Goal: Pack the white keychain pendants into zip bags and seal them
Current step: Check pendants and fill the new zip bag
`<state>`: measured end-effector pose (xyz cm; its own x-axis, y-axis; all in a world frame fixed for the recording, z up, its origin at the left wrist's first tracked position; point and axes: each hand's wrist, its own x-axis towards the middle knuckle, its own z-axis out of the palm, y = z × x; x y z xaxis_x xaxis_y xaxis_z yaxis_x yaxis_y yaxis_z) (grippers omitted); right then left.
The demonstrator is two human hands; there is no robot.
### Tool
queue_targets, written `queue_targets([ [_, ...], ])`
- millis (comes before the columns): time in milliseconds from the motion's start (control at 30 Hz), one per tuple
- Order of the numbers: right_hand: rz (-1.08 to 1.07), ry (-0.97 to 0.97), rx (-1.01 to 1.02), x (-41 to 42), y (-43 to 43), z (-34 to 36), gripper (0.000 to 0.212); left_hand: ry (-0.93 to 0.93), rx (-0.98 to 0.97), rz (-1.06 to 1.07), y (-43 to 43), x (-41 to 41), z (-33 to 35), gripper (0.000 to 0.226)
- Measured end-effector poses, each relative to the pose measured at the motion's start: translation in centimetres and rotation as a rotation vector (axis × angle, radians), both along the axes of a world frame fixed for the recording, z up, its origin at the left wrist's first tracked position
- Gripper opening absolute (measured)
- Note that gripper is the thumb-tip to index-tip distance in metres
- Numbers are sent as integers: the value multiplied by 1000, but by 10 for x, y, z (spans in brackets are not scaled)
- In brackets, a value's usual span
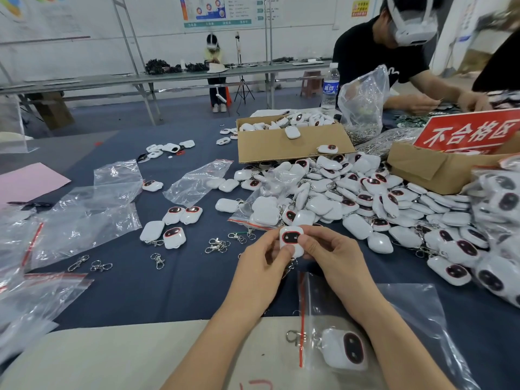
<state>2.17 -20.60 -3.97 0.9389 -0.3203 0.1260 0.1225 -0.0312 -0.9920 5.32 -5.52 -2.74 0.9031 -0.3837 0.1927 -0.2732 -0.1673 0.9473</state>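
Observation:
I hold one white keychain pendant (291, 239) with a dark red-rimmed face above the table's middle, its metal clasp hanging below. My left hand (260, 260) pinches its left side and my right hand (333, 256) pinches its right side. Under my right forearm lies a clear zip bag (399, 319) with a red seal strip, and one pendant (345, 349) sits inside it. A big heap of white pendants (365, 198) covers the table to the right. Several empty zip bags (84, 218) lie to the left.
Loose metal clasps (216, 245) and single pendants (174, 237) are scattered on the dark blue cloth. An open cardboard box (289, 147) of pendants stands behind the heap, another box with a red sign (467, 133) at right. A person in black works across the table beside a water bottle (330, 88).

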Motion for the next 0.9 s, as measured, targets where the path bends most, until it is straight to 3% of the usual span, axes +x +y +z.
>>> queue_targets([
  [233,103,-62,-77,-4,4,7,37,39,-65,80,1,1,2,25],
  [900,116,-4,-106,-5,5,7,33,31,-126,92,3,-3,4,29],
])
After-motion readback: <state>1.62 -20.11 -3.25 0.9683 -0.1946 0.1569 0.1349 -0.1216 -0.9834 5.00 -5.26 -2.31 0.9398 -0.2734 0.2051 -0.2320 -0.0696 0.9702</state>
